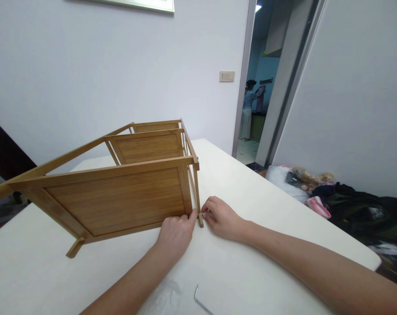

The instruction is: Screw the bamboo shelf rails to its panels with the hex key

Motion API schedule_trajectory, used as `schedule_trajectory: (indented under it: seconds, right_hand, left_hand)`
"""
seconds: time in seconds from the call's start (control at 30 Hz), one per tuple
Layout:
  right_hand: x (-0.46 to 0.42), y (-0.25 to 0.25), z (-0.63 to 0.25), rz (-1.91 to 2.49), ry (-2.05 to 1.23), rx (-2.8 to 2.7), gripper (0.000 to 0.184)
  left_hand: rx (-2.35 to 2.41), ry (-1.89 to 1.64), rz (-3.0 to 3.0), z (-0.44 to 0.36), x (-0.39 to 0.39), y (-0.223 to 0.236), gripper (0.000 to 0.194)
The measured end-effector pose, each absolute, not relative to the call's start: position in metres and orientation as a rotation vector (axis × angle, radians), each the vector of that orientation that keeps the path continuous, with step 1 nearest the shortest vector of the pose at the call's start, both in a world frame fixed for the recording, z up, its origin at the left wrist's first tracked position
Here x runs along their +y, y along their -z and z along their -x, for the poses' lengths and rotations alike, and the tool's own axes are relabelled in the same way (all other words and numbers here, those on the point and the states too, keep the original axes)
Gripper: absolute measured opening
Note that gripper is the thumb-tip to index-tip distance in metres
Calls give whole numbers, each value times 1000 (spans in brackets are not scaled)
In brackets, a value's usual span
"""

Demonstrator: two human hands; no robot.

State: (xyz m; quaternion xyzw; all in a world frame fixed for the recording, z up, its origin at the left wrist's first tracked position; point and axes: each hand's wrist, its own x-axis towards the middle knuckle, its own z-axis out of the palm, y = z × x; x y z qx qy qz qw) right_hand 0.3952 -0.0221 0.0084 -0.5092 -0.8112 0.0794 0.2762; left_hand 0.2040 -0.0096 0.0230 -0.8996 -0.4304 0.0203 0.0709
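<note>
A bamboo shelf rack (119, 203) with several panels lies on its side on the white table (244, 271). My left hand (177, 234) grips the lower rail of its nearest panel, at the right corner. The left index finger presses against the slim leg (198, 192) there. On the other side of that leg, my right hand (223, 218) pinches what looks like a small screw (202, 215) at the leg's lower end. The fingertips mostly hide it. A hex key (203, 305) lies on the table near the bottom edge of view, beside clear plastic wrap (165, 295).
Behind the table stands a pale wall with a switch (226, 76). Through a doorway on the right, a person (247, 107) stands in another room. Clothes and bags (359, 210) are piled beyond the table's right edge.
</note>
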Motion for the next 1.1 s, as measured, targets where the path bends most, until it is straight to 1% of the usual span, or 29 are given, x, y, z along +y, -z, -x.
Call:
schedule_trajectory:
  seconds: [0.23, 0.4, 0.53, 0.63, 0.77, 1.1]
  right_hand:
    - [-22, -11, -394, 1340, -223, -2214, 13]
    - [-23, -12, -393, 1336, -200, -2234, 17]
    - [-23, -10, -395, 1339, -226, -2197, 13]
    - [-22, -9, -396, 1336, -246, -2181, 18]
    - [-22, -9, -396, 1331, -255, -2188, 18]
    - [-23, -14, -393, 1365, -193, -2253, 14]
  left_hand:
    - [-1290, -67, 2711, -204, -11, -26, 41]
    - [-1252, -49, 2710, -204, -9, -23, 43]
    - [-1239, -49, 2717, -202, -8, -22, 45]
    - [-1227, -46, 2720, -202, -8, -20, 45]
    - [-1239, -60, 2719, -202, -9, -22, 45]
    - [-1275, -38, 2722, -203, -8, -22, 39]
